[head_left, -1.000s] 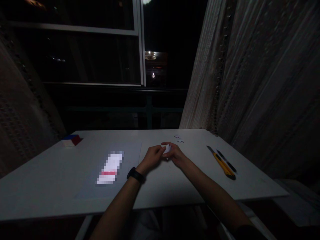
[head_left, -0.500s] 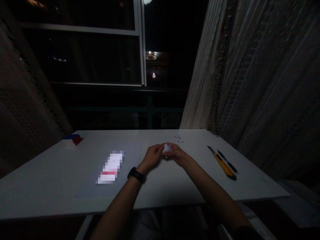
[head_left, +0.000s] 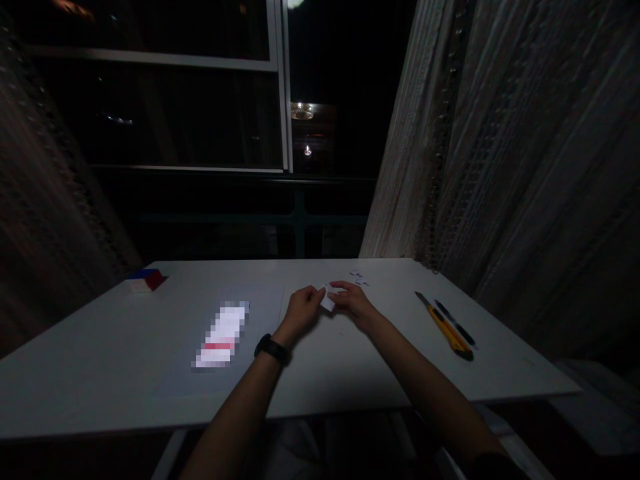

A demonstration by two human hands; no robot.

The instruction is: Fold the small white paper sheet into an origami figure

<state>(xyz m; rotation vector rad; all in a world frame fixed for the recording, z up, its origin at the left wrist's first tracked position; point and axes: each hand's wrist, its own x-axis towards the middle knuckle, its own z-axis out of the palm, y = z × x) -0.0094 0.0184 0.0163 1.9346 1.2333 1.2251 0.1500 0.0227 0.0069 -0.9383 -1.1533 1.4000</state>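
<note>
A small folded piece of white paper [head_left: 327, 302] is held up between my hands, over the middle of the white table [head_left: 370, 380]. Its left side is pinched by the thumb and fingers of my left hand [head_left: 302, 309], with a dark watch on that wrist. Across from it, my right hand [head_left: 357, 304] has its thumb and forefinger curved round the paper's right side. My fingers cover part of the paper's edges. Just beyond my right hand lie several tiny dark-marked scraps [head_left: 358, 275].
To the right, a yellow box cutter [head_left: 444, 325] lies beside a dark pen [head_left: 456, 324]. A pixelated bright phone-like screen [head_left: 223, 333] rests on a white sheet [head_left: 267, 303] at left. A blue, red and white block [head_left: 145, 281] stands at the far left. Curtains [head_left: 400, 167] hang behind.
The paper has turned in my hands and now shows a flatter, tilted face. My right hand's fingers have shifted upward on it. The things on the table have stayed put.
</note>
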